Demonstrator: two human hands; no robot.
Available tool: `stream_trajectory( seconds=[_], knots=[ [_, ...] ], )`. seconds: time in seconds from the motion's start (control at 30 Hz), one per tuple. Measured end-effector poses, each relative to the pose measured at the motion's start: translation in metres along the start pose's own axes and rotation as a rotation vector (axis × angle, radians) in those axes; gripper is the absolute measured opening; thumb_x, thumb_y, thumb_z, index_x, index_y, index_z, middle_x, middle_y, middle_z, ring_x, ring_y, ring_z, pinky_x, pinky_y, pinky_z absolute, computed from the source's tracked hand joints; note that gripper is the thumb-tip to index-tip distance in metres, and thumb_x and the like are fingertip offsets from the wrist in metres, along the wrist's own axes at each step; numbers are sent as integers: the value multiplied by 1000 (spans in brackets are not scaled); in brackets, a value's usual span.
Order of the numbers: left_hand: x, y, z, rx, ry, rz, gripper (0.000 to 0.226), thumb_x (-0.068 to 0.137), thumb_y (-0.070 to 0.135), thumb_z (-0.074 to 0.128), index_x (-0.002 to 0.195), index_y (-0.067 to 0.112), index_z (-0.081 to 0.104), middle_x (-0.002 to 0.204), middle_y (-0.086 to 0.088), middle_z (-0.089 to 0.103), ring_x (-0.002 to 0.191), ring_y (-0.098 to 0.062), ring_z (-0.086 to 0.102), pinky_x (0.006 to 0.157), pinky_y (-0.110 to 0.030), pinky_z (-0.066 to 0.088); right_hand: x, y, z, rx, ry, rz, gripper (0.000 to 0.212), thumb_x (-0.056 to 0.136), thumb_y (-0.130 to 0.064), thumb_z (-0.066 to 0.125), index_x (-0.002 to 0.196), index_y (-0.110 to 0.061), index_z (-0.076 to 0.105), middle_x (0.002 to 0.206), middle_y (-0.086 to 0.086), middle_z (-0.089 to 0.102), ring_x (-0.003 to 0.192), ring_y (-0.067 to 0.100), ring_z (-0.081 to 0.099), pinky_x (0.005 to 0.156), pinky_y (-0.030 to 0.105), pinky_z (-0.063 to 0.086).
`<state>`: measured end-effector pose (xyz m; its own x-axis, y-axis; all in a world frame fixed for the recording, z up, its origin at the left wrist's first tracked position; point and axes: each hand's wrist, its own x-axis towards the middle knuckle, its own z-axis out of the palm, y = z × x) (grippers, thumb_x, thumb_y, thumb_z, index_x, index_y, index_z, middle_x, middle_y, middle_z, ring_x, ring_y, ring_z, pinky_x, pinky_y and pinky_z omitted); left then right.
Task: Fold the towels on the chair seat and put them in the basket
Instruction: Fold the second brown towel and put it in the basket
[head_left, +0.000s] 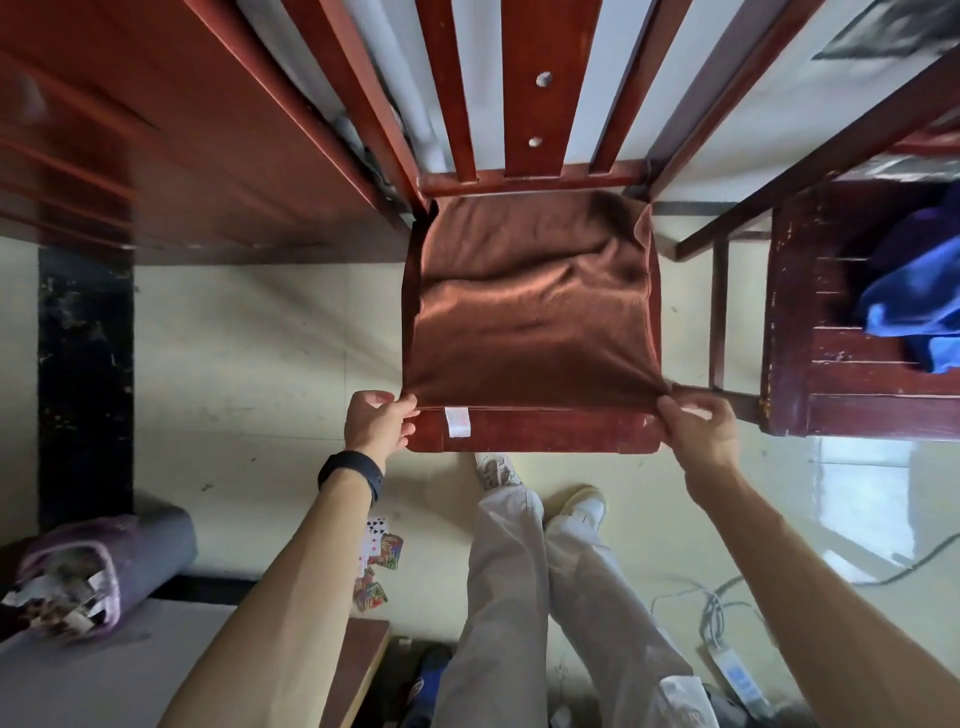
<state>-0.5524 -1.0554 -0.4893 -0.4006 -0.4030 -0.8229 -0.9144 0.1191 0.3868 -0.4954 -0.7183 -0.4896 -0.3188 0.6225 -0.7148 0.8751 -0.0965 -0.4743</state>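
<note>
The left hand (376, 423) pinches the towel (535, 312) by its near left corner and the right hand (698, 428) pinches the near right corner. The fingertips under the cloth are hidden. The brown towel lies spread on the seat of the chair (545, 434), taut between both grips. A white label (457, 422) hangs at its near edge, the print unreadable. Its far part is rumpled against the slats (537, 93), whose tops are cut off. A blue cloth (919, 291) at right runs out of frame.
</note>
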Motion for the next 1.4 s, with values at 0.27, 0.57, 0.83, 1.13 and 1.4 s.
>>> stream_trajectory(
  seconds=[0.27,0.57,0.83,1.13,1.4],
  knots=[
    [-139,95,-78,-203,-281,207,12,91,13,67,102,16,68,79,-6,62,39,-5,36,46,-20,27,-99,-121,-105,193,-119,-261,6,90,-20,70,96,-22,71,69,3,68,57,13,58,63,39,60],
    [-249,135,-120,243,-271,506,18,80,14,78,96,22,75,72,5,67,62,-13,53,61,-25,40,-185,-155,-188,-127,-275,-465,24,86,-15,72,107,-26,69,100,-4,70,93,16,65,45,24,52],
    [-284,134,-135,807,191,1031,11,81,29,76,90,22,79,98,1,67,94,-22,62,79,-27,46,-185,-136,-218,-881,-11,-1197,17,95,-24,65,108,-17,74,113,3,57,101,26,56,83,41,55],
    [-290,124,-144,1226,441,1446,18,68,26,86,77,26,70,69,6,63,72,-22,60,58,-31,45,-183,-132,-239,-815,42,-1365,13,86,-21,76,99,-17,76,81,0,71,71,28,68,55,39,57],
    [-257,121,-143,1361,455,1322,14,68,21,86,77,22,76,73,3,66,72,-25,60,57,-33,47,-173,-158,-215,-1028,6,-1431,11,85,-10,73,96,-14,73,77,4,67,72,31,66,53,36,56]
  ],
)
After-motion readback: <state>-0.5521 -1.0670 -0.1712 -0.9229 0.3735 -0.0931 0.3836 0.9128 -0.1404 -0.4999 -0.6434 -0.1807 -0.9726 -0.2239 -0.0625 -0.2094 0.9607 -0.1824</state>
